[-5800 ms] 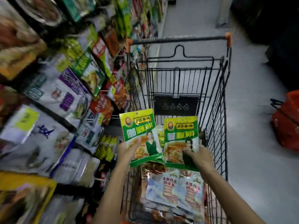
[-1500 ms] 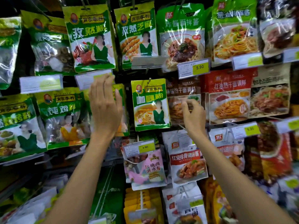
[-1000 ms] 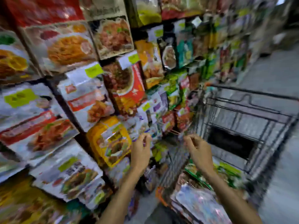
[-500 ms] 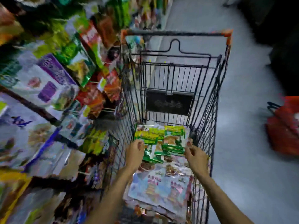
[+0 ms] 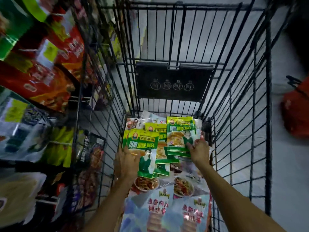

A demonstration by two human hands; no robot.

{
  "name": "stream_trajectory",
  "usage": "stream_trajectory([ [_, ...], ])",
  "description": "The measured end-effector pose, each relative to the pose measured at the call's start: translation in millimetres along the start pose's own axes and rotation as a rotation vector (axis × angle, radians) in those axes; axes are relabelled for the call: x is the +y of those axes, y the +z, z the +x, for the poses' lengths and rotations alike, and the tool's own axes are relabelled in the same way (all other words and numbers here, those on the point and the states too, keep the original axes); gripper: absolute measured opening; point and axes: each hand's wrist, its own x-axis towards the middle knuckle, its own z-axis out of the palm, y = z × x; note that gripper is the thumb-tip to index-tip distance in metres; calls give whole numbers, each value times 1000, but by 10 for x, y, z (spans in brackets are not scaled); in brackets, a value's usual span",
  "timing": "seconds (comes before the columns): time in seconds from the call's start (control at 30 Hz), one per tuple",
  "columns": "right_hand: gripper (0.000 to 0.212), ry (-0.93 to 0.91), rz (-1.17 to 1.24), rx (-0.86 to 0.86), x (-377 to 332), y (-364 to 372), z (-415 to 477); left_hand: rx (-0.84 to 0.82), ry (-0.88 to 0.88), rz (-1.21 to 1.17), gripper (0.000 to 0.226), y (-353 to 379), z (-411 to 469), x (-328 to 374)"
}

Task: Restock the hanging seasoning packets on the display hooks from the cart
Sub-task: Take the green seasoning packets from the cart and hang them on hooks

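- Pale-blue and pink packets (image 5: 160, 215), glossy and printed with red characters, are seen lying flat on the bottom of the wire cart (image 5: 268, 114), closest to the viewer. Two bare forearms are stretched out above them.
- Dishes of food are printed on the far ends of these packets, and those ends are partly covered by green ones.
- The left grip (image 5: 127, 163) is closed on the lower left edge of a green seasoning packet (image 5: 143, 143), with the fingers curled against it. The packet's top is raised and turned toward the camera.
- The right grip (image 5: 199, 151) is pinched on the lower right corner of a second green packet (image 5: 179, 133). This packet fronts a thin stack of the same kind, and it cannot be told how many are held.
- More green packets (image 5: 158, 130) are overlapped loosely between the two, inside the cart.
- A black plaque (image 5: 173, 81) marked with four round symbols is fixed to the cart's far wall.
- Hanging display packets (image 5: 50, 84) in red, green and yellow are blurred beyond the cart's left wall.
- A red basket (image 5: 296, 114) is set on the grey floor (image 5: 287, 164), well apart from the cart on the right.
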Motion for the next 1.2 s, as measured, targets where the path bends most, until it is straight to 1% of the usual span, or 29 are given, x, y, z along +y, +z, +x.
stream_trajectory([
  [0.1, 56, 10, -169, 40, -57, 61, 117, 55, -12, 73, 53, 2, -14, 21],
  [0.17, 64, 60, -190, 60, -98, 74, 155, 62, 22, 103, 54, -26, -22, 58],
  [0.2, 65, 76, -198, 60, -113, 77, 176, 65, 38, 105, 56, -41, -26, 80],
  [0.33, 58, 97, -153, 45, -150, 73, 224, 95, 46, 23, 66, -124, -44, 175],
  [0.43, 57, 138, -80, 39, -115, 84, 180, 102, -1, -89, 72, -165, -29, 207],
  [0.53, 48, 144, 18, -21, -65, 86, 120, 47, -59, -167, 64, -187, 32, 185],
  [0.57, 44, 158, 40, -34, -54, 78, 89, 27, -64, -173, 58, -198, 50, 178],
  [0.63, 42, 205, 56, -64, -23, 70, 31, 3, -58, -196, 51, -223, 62, 174],
  [0.73, 34, 232, 187, -77, 13, 115, -98, -1, -28, -236, 50, -253, 36, 169],
  [0.8, 33, 225, 271, -77, 24, 139, -177, -3, -8, -262, 51, -258, -12, 160],
  [0.9, 34, 245, 468, -126, 27, 165, -274, 8, 16, -267, 47, -277, -83, 137],
  [1.03, 44, 321, 715, -214, -37, 156, -408, 12, 41, -291, 45, -336, -178, 150],
  [1.07, 42, 344, 770, -240, -54, 148, -443, 11, 57, -311, 42, -354, -210, 160],
  [1.13, 27, 373, 884, -278, -88, 105, -501, -4, 61, -364, 34, -391, -268, 174],
  [1.2, 12, 359, 958, -302, -124, 41, -559, -16, 31, -410, 28, -445, -329, 185],
])
